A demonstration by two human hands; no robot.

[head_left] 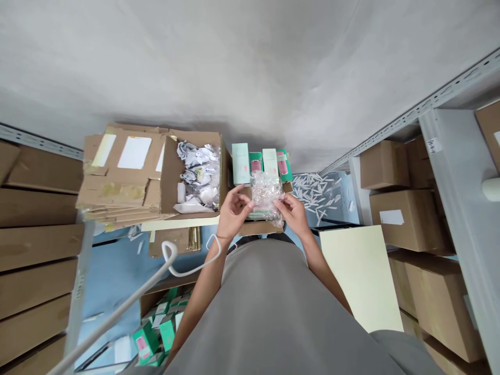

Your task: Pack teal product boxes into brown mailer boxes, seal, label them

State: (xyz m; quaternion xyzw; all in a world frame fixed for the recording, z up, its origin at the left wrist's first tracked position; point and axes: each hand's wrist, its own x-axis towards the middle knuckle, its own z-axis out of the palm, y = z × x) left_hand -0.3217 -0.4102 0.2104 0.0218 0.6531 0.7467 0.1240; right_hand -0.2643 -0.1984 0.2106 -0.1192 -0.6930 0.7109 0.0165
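In front of my body I see a crumpled piece of clear bubble wrap (267,192) between both hands. My right hand (294,212) pinches its right side between thumb and fingers. My left hand (233,210) is at its left edge, fingers curled and the thumb tip against the plastic. Just beyond the wrap stand pale mint boxes (240,162) and green boxes with pink panels (284,164). They sit in an open cardboard carton (261,227), whose inside is partly hidden by the wrap and my hands.
At left, a carton (167,177) of crumpled paper stands beside stacked flattened cardboard (117,179). A white curved rod (128,299) crosses the lower left, above a carton of green boxes (167,333). White strips (312,190) litter the blue floor. Shelved cartons (406,219) and a cream tabletop (359,276) are right.
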